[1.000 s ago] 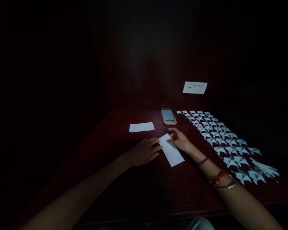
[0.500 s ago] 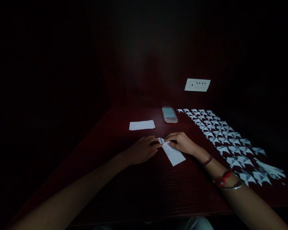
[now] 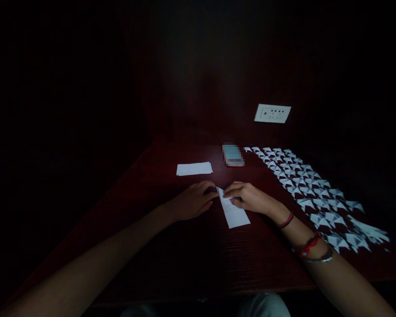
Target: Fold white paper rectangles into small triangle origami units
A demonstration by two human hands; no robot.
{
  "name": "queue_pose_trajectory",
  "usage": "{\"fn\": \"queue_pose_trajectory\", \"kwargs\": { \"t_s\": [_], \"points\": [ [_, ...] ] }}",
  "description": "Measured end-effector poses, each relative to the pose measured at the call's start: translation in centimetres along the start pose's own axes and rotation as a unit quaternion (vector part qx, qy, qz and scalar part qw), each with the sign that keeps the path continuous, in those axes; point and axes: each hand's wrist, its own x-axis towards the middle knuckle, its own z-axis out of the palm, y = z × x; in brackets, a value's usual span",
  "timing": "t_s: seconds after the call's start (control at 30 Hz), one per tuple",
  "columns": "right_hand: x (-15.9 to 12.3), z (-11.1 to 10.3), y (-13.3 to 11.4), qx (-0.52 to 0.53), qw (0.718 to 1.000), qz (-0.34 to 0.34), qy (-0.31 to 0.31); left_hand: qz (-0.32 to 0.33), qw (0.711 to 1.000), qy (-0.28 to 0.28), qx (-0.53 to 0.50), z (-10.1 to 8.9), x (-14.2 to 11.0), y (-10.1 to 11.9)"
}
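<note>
From where I stand, the printed strip of paper (image 3: pixel 236 216) lies at a slant on the dark red worktop (image 3: pixel 171 259), between the two hands. The right hand (image 3: pixel 247 197) is partly curled, its fingertips on the strip's upper part; I cannot tell whether it pinches the paper or only presses it. The left hand (image 3: pixel 196 200) is loosely bent, thumb apart from the forefinger, with the fingertips at the strip's far left corner; whether they grip it, I can't tell.

Beyond the left hand rests a small stack of white paper slips (image 3: pixel 194 168), and to the right of that a phone (image 3: pixel 232 155). Folded paper pieces (image 3: pixel 305 182) run in rows along the right side, with a bundle of narrow strips (image 3: pixel 369 230) beside the nearer ones. A white socket plate (image 3: pixel 272 113) sits on the wall behind.
</note>
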Motion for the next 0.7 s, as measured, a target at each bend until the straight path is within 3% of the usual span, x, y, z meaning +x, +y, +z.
{"fn": "queue_pose_trajectory", "kwargs": {
  "t_s": [0.33, 0.7],
  "points": [
    [0.09, 0.06, -0.18, -0.011, 0.999, -0.031, -0.015, 0.0, 1.0, -0.014, -0.004, 0.76, -0.18, -0.61],
    [0.05, 0.24, -0.04, -0.016, 0.999, -0.038, -0.014, 0.003, 1.0, -0.01, -0.002, 0.32, 0.05, -0.18]
  ]
}}
